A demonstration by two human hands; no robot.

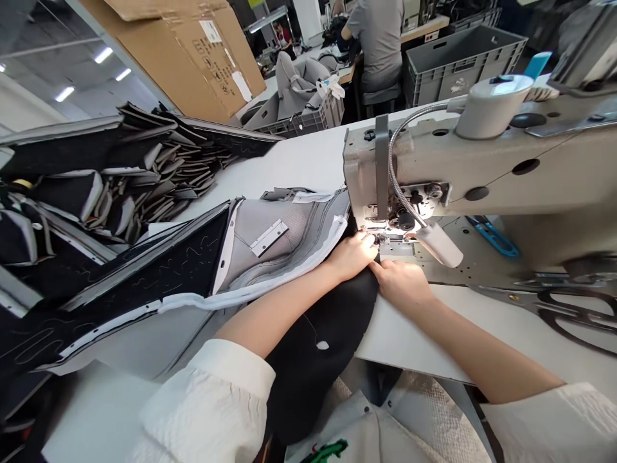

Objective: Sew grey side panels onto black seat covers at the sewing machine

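Under the needle area of a beige sewing machine [501, 167] lies the edge of a black fabric piece [308, 366], joined to a large grey and black sewn cover [270, 218] with white edging. My left hand [354, 255] is at the needle area, fingers bent and pressed together on the fabric edge. Just right of it and a little nearer to me, my right hand [401, 283] has its fingers together, fingertips at the black fabric's edge. A lit lamp [439, 244] on a flexible metal neck hangs right of my fingers.
Stacked black and grey pieces [159, 186] fill the table's left. Blue thread snips [494, 236] lie under the machine arm, with black scissors [578, 308] at the right. Behind are a cardboard box [193, 58], a grey crate [463, 64] and a seated person [380, 38].
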